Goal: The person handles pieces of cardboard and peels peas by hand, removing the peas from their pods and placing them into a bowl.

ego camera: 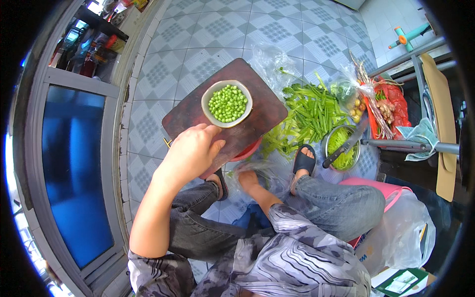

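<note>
My left hand (196,149) is over the near edge of a dark reddish-brown board (256,107), its curled fingertips at the near rim of a bowl. That pale bowl (205,107) stands on the board, filled with shelled green peas (227,104). Whether the fingers grip the rim is hard to see. Lower down, between my knees, my right hand (249,182) is in the folds of a clear plastic bag (274,178), which looks blurred. Its fingertips are partly hidden. Beneath the board shows part of a red basin (248,151).
Empty green pods (311,111) are heaped on the tiled floor, beside another clear bag (272,67). A knife (345,144) lies across a metal bowl (326,148) of green shreds (341,159). Bagged vegetables (386,107) and a metal rack (404,144) are at right; a glazed door (76,167) at left.
</note>
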{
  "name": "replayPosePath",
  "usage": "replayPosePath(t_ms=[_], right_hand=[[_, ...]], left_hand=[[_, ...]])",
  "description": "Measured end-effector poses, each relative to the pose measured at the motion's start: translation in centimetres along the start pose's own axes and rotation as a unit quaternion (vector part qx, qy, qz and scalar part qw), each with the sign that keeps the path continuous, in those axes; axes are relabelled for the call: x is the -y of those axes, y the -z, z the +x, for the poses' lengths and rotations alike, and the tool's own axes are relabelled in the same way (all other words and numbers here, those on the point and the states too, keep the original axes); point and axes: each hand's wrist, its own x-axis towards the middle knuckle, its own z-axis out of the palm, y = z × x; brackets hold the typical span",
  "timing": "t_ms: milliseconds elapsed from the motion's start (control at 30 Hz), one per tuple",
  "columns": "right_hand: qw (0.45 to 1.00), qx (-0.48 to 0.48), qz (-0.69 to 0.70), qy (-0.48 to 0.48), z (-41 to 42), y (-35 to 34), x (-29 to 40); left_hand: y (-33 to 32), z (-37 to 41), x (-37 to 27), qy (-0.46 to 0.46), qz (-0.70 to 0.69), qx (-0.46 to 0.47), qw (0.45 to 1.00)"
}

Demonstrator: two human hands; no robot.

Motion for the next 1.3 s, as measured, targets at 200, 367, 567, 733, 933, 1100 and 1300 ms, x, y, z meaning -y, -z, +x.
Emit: replayPosePath(t_ms=[200, 367, 567, 733, 933, 1100, 1300], right_hand=[[0.990, -0.136, -0.004, 0.040, 0.8, -6.3, -1.3], [0.990, 0.006, -0.129, 0.060, -0.4, -5.1, -1.5], [0.923, 0.321, -0.200, 0.068, -2.6, 10.9, 0.1], [0.957, 0.228, -0.170, 0.051, -2.5, 26.3, 0.8], [0.961, -0.141, 0.235, 0.039, -4.5, 39.2, 2.5], [0.894, -0.276, 0.353, 0.018, -4.6, 39.8, 3.5], [0.854, -0.314, 0.412, 0.056, -3.8, 39.2, 5.1]], left_hand=[[0.2, -0.7, 1.1, 0.018, 0.028, 0.000, 0.999], [0.5, -0.9, 1.1, -0.005, 0.028, -0.001, 1.000], [0.9, -1.0, 0.5, -0.035, 0.035, -0.002, 0.999], [1.2, -0.2, -0.8, -0.065, -0.009, -0.041, 0.997], [0.5, 2.7, -2.5, -0.039, -0.284, -0.129, 0.949], [0.8, 4.2, -4.2, -0.026, -0.507, -0.147, 0.849], [0.9, 4.5, -4.2, -0.032, -0.613, -0.097, 0.783]])
